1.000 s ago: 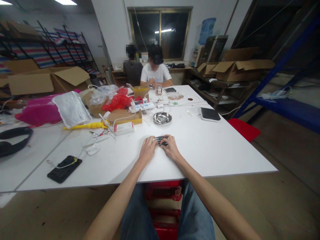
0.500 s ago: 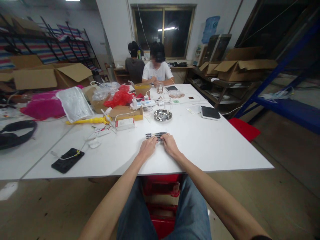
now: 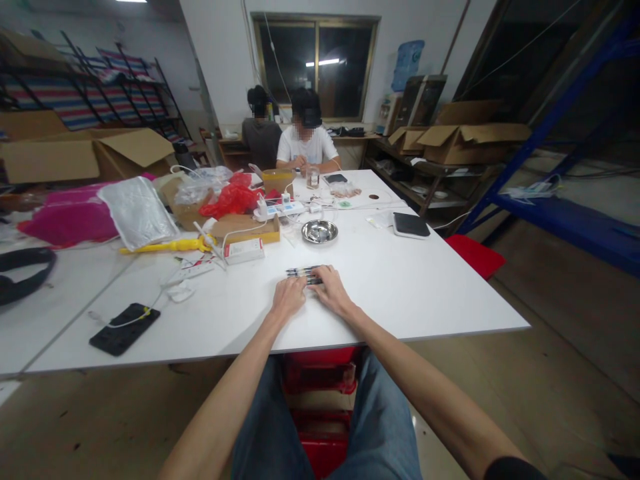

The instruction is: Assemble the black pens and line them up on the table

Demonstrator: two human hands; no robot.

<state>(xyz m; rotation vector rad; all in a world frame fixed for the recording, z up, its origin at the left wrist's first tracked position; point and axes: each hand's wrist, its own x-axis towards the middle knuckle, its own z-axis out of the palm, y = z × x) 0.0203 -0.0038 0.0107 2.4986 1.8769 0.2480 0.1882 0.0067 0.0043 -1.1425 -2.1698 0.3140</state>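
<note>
Several slim dark pens (image 3: pixel 299 272) lie side by side on the white table (image 3: pixel 410 287), pointing left to right in front of me. My left hand (image 3: pixel 289 297) is at their near side with its fingers curled in against them. Over their right ends reaches my right hand (image 3: pixel 331 289), fingers bent round the bunch and thumb on the near side. Both hands are closed, close together, and they hide part of the pens. A shiny round metal dish (image 3: pixel 320 232) stands just beyond the pens.
Left of the dish are a small white box (image 3: pixel 244 251), an open cardboard tray, a power strip (image 3: pixel 285 209) and a red plastic bag (image 3: pixel 233 197). A black phone (image 3: pixel 125 329) with a cable lies front left. A black-topped device (image 3: pixel 411 225) sits right. Across the table sits a person (image 3: pixel 307 150).
The view has swung slightly right. My right hand has moved a little left along the pens and covers more of their right ends. My left hand stays against the near side.
</note>
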